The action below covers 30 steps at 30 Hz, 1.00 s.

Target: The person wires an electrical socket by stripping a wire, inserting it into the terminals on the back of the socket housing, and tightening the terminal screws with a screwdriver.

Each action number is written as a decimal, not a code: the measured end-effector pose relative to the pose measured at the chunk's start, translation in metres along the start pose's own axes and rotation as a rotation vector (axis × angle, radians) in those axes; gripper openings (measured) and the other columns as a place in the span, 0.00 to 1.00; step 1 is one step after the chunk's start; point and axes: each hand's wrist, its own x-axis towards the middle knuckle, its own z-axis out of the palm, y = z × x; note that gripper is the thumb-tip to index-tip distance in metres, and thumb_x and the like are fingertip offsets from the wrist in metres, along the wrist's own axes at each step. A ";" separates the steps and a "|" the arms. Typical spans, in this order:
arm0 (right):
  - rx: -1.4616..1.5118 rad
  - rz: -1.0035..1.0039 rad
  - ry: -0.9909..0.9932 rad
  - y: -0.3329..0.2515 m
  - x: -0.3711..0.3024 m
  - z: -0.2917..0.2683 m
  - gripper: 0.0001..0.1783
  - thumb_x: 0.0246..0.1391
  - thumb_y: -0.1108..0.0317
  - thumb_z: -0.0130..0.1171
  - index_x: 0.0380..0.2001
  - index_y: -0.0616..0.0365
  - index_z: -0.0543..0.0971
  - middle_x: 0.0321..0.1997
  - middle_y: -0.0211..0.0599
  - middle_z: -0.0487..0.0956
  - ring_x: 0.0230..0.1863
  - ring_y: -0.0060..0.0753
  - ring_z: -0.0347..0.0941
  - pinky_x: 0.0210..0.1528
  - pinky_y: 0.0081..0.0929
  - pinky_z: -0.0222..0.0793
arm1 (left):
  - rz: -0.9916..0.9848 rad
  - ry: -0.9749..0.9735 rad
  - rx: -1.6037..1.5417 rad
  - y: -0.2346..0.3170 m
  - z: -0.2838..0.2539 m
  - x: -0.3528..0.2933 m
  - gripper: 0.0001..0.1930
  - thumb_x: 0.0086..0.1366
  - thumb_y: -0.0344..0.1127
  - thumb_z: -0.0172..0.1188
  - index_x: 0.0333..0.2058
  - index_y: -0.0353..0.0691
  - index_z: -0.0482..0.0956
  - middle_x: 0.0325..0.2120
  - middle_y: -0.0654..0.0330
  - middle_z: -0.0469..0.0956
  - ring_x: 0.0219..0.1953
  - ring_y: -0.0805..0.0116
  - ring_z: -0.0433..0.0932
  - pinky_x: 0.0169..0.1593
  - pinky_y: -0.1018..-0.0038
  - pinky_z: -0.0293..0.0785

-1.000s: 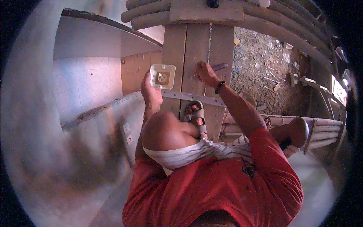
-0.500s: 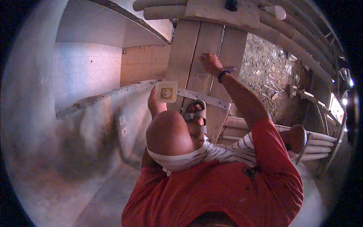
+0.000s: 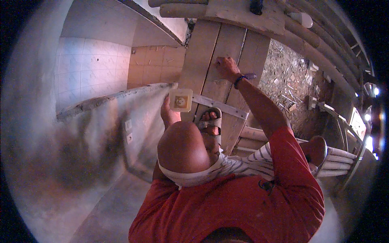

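My left hand (image 3: 167,111) grips a square white wall socket (image 3: 180,100) by its edge, above my bent left knee. The socket's face is turned up, with a round yellowish centre. Over the wooden planks (image 3: 231,44) is my right hand (image 3: 227,67), its fingers curled together; whatever they hold, if anything, is too small to make out. A dark bracelet circles that wrist. Beneath the wrist lies what looks like a screwdriver (image 3: 252,76), its handle showing on one side and its thin shaft on the other. My sandalled foot (image 3: 210,117) rests on the planks by a metal strip (image 3: 221,106).
On the left wall, a socket and switch pair (image 3: 129,131) is mounted. A broken wall ledge (image 3: 117,97) borders a tiled room. Rubble (image 3: 285,77) covers the ground at right. Round poles (image 3: 312,32) and a light bulb (image 3: 306,20) lie at the far side; more poles (image 3: 340,162) are near right.
The view has shifted slightly. The socket is tilted a little differently in my left hand; my right hand stays over the planks with its fingers still curled.
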 end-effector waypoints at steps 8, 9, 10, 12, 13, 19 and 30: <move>-0.450 -0.283 0.006 0.029 -0.007 0.019 0.15 0.57 0.65 0.48 0.46 0.56 0.72 0.49 0.37 0.74 0.47 0.41 0.72 0.48 0.35 0.71 | 0.015 -0.046 -0.032 -0.012 -0.009 0.002 0.22 0.65 0.41 0.49 0.53 0.33 0.68 0.52 0.55 0.71 0.56 0.61 0.67 0.61 0.62 0.60; -0.536 -0.338 0.048 0.034 -0.008 0.020 0.16 0.56 0.66 0.48 0.47 0.56 0.72 0.48 0.37 0.73 0.46 0.41 0.72 0.48 0.35 0.71 | 0.013 -0.058 -0.040 -0.014 -0.009 0.003 0.21 0.66 0.41 0.49 0.53 0.33 0.68 0.51 0.55 0.71 0.56 0.61 0.68 0.61 0.62 0.60; -0.540 -0.347 0.071 0.030 -0.009 0.020 0.16 0.55 0.66 0.49 0.47 0.57 0.72 0.48 0.37 0.73 0.46 0.41 0.72 0.48 0.35 0.71 | 0.011 -0.062 -0.044 -0.014 -0.010 0.004 0.21 0.66 0.41 0.49 0.52 0.33 0.69 0.51 0.55 0.71 0.56 0.61 0.68 0.60 0.62 0.60; -0.473 -0.316 0.099 0.022 -0.011 0.021 0.17 0.53 0.67 0.51 0.47 0.60 0.72 0.49 0.39 0.74 0.45 0.42 0.71 0.49 0.36 0.70 | 0.010 -0.054 -0.040 -0.015 -0.011 0.004 0.20 0.66 0.41 0.49 0.52 0.33 0.69 0.51 0.55 0.71 0.55 0.62 0.68 0.60 0.63 0.61; -0.407 -0.275 0.106 0.018 -0.011 0.019 0.18 0.52 0.68 0.52 0.46 0.61 0.72 0.49 0.41 0.74 0.45 0.42 0.71 0.49 0.37 0.70 | 0.009 -0.044 -0.035 -0.015 -0.009 0.004 0.20 0.66 0.41 0.49 0.51 0.33 0.69 0.51 0.56 0.71 0.55 0.62 0.69 0.60 0.63 0.62; -0.608 -0.176 -0.153 0.008 0.000 0.026 0.10 0.48 0.66 0.54 0.32 0.58 0.79 0.42 0.38 0.74 0.43 0.37 0.72 0.45 0.35 0.69 | -0.002 -0.024 -0.040 -0.006 -0.005 -0.003 0.20 0.67 0.40 0.49 0.51 0.33 0.69 0.50 0.56 0.71 0.55 0.62 0.69 0.59 0.64 0.62; -0.076 0.014 -0.050 0.020 -0.005 0.014 0.10 0.54 0.62 0.52 0.29 0.59 0.75 0.28 0.43 0.78 0.30 0.41 0.76 0.33 0.37 0.71 | 0.010 -0.078 -0.022 -0.006 -0.001 0.001 0.21 0.67 0.41 0.47 0.54 0.35 0.68 0.51 0.56 0.71 0.55 0.63 0.69 0.60 0.64 0.61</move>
